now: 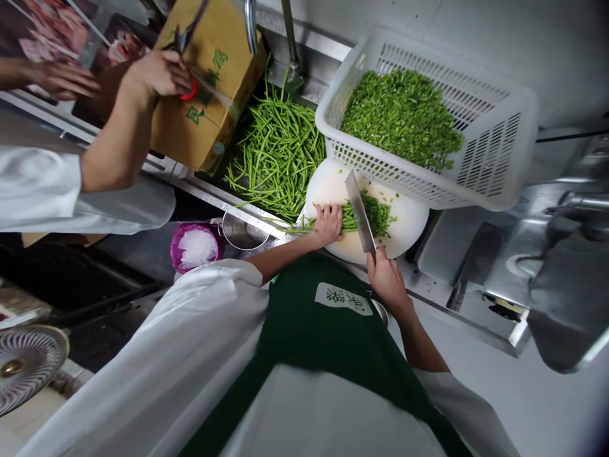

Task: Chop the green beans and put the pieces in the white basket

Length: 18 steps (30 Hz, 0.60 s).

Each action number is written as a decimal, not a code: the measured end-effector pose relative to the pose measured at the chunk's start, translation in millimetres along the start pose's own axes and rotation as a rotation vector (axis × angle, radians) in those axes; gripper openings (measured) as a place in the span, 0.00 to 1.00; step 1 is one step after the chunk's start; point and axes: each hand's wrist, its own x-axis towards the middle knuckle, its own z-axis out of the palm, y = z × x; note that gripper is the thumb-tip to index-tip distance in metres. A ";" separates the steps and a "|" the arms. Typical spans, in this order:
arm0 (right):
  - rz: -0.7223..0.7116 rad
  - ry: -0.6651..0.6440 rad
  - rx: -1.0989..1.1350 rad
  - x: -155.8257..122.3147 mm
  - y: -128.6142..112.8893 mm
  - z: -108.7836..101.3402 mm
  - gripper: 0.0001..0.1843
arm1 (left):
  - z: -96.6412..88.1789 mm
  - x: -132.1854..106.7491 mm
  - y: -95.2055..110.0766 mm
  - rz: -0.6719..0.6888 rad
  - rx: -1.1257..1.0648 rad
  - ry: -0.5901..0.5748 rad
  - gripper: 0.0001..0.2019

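My left hand (328, 225) grips a bundle of long green beans (349, 219) and presses it onto a round white cutting board (409, 222). A kitchen knife (360, 212) is in my right hand (386, 276), fingers wrapped round its handle. Its blade lies across the bundle just right of my left fingers. Finely cut bean pieces (378, 216) are piled on the blade's other side, with a few bits scattered on the board. Whole green beans (285, 152) form a large tangled heap to the left of the board.
A white plastic basket (495, 127) behind the board holds chopped green pieces (404, 114). At left, a co-worker's hand (162, 73) holds red-handled scissors (190, 86) over a cardboard box (204, 120). Below the counter edge are a metal pot (245, 231) and a purple-lined bucket (178, 244).
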 end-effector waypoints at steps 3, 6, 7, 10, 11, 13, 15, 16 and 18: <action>-0.009 -0.038 0.000 8.2 -6.7 7.8 0.17 | 2.1 1.2 0.0 0.015 0.006 0.025 0.44; -0.017 -0.024 0.012 33.8 -16.8 17.9 0.16 | 3.0 2.5 -0.3 0.050 0.003 0.029 0.43; -0.017 -0.010 0.015 42.0 -19.6 20.1 0.17 | 2.4 2.3 -1.0 0.056 -0.002 0.019 0.43; -0.022 0.020 0.017 54.2 -22.4 19.8 0.17 | -2.1 -1.2 -5.9 0.031 -0.026 -0.007 0.49; -0.027 0.022 0.014 53.1 -21.3 17.8 0.17 | -3.9 -3.3 -8.6 0.012 -0.031 -0.007 0.52; -0.026 0.037 0.006 43.9 -17.5 12.8 0.18 | -6.9 -7.9 -14.3 -0.021 -0.033 -0.006 0.58; -0.020 0.059 -0.001 29.7 -13.4 8.2 0.19 | -8.5 -11.4 -18.7 -0.030 -0.026 -0.021 0.61; -0.020 0.061 -0.003 22.6 -12.0 6.4 0.19 | -8.6 -12.5 -19.8 -0.024 -0.023 -0.034 0.60; -0.026 0.038 -0.005 11.3 -10.9 4.2 0.20 | -7.9 -13.1 -19.5 -0.012 -0.023 -0.054 0.58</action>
